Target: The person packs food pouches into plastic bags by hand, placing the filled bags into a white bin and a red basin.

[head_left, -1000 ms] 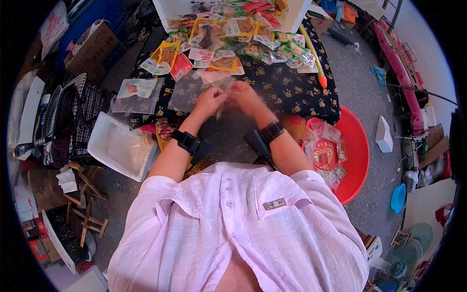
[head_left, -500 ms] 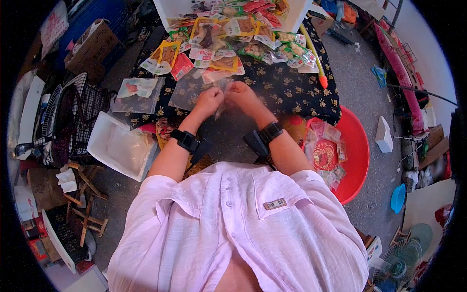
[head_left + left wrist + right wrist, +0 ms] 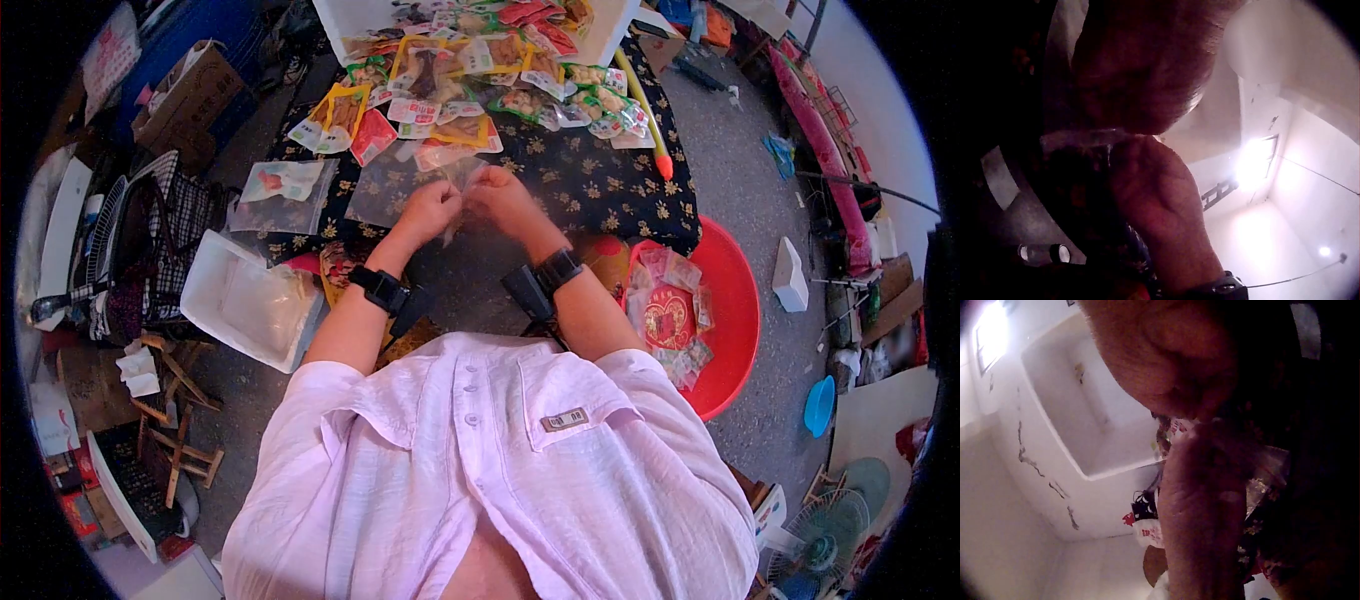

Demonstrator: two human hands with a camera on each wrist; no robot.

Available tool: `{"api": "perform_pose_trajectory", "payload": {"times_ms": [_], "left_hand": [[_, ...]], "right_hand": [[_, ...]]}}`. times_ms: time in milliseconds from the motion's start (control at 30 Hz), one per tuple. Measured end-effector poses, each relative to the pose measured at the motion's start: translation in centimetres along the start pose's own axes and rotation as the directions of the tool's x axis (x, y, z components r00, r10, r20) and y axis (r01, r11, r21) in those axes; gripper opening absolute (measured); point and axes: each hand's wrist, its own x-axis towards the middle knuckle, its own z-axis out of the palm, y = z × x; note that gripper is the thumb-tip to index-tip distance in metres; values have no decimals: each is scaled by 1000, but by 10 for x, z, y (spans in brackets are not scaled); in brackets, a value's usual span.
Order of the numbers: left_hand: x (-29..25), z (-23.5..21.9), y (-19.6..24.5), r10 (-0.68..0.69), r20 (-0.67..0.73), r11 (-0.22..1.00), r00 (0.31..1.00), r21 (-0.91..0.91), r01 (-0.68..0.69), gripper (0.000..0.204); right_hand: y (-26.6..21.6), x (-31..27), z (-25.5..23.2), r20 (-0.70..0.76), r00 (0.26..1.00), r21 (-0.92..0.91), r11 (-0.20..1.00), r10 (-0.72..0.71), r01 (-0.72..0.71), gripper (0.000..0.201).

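Over the near part of the dark floral tablecloth [image 3: 590,205], the left hand [image 3: 433,207] and right hand [image 3: 503,200] meet, fingers curled. Both pinch a thin clear plastic piece, blurred in the head view. Under and beside the left hand lies a flat clear bag [image 3: 378,190]. Another clear bag [image 3: 305,212] with a red-and-white packet rests farther left. In the left wrist view the right hand [image 3: 1163,200] is close to the left hand [image 3: 1147,62], with clear film [image 3: 1079,139] by their fingertips. Several colourful food packets [image 3: 460,130] are heaped beyond the hands.
A white foam box [image 3: 608,30] stands behind the packets, with a yellow-green stick [image 3: 643,105] to its right. Right of the table is a red basin [image 3: 735,330] holding small clear packets. An open white box [image 3: 225,310] sits at the lower left.
The hands stay in nearly the same place. The right hand's fingers have shifted slightly against the left hand's, and the clear plastic between them has moved a little.
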Motion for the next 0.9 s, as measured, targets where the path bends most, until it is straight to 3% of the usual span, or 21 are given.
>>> {"api": "perform_pose_trajectory", "payload": {"times_ms": [333,500,600,700,800,900], "left_hand": [[4,2,-11,-31,-18,998,999,-57,30,16],[6,2,-16,-75,35,971,997,-225,81,14],[7,3,-18,-98,34,959,995,-266,103,16],[10,3,-22,-106,17,963,994,-249,106,16],[9,3,-22,-122,35,937,992,-326,127,14],[6,0,-17,-135,39,880,990,-454,138,13]], "right_hand": [[8,5,-3,32,999,-20,999,-27,27,8],[-3,-2,3,-3,1000,14,1000,12,-12,16],[-9,-7,8,6,1000,8,1000,-17,17,23],[2,-3,13,-28,992,-136,984,-120,115,27],[-6,-2,15,-2,999,-188,981,-45,43,27],[-5,-3,17,-137,990,-130,992,-10,-8,21]]}}
